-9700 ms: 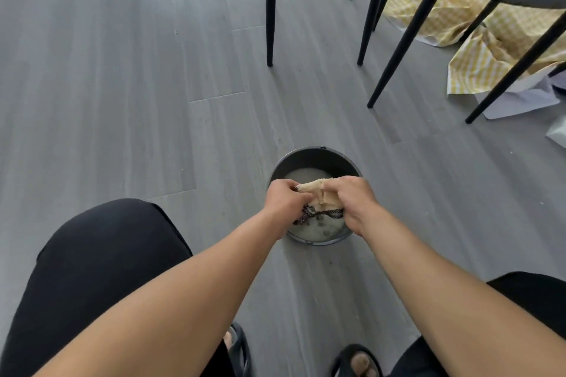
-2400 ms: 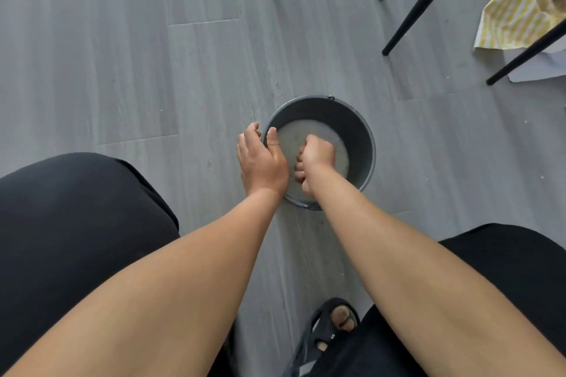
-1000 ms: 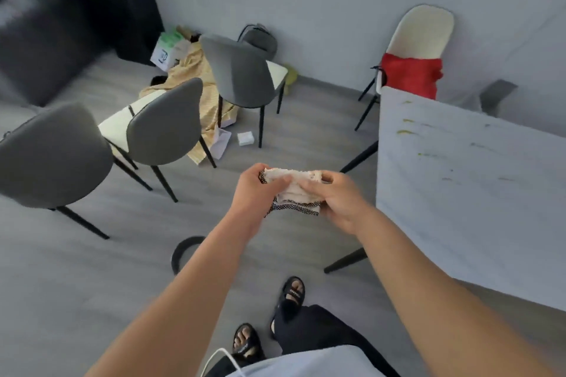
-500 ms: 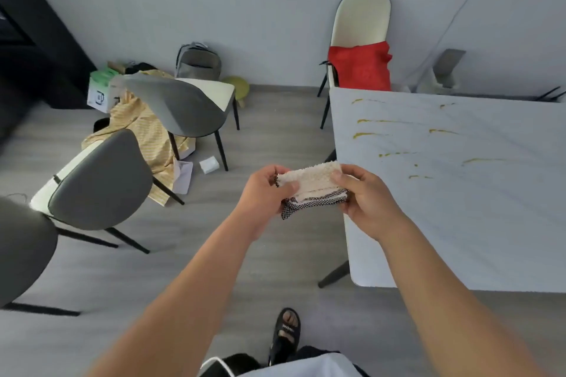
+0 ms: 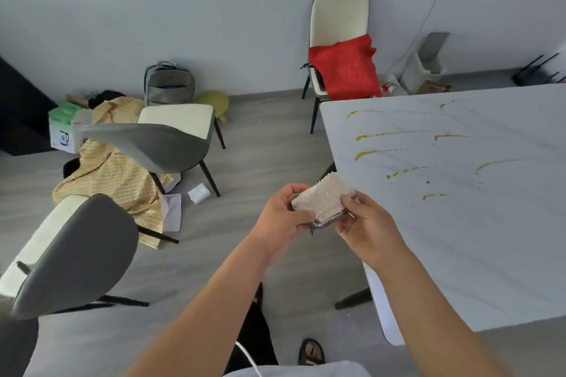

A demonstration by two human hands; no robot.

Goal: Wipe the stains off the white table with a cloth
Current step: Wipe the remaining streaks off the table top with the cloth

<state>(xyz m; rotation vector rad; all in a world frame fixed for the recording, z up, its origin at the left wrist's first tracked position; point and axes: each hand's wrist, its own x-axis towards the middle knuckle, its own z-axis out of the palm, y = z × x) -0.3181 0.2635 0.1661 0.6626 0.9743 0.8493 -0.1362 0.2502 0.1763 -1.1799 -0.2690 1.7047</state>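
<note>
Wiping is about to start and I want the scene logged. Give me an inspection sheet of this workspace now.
Surface: white table, with yellow-brown stains streaked over its far part, unwiped.
Job's things: cloth, cream, folded, held up by the table's left edge, not on it.
Clutter: yellow striped sheet, papers and a box on the floor.
Grips: left hand and right hand both pinch the cloth, one at each side.
Cables: thin cable runs up the wall; white cord at the bottom edge.
Surroundings: near grey chair, far grey chair, white chair bearing red fabric, backpack against the wall.
</note>
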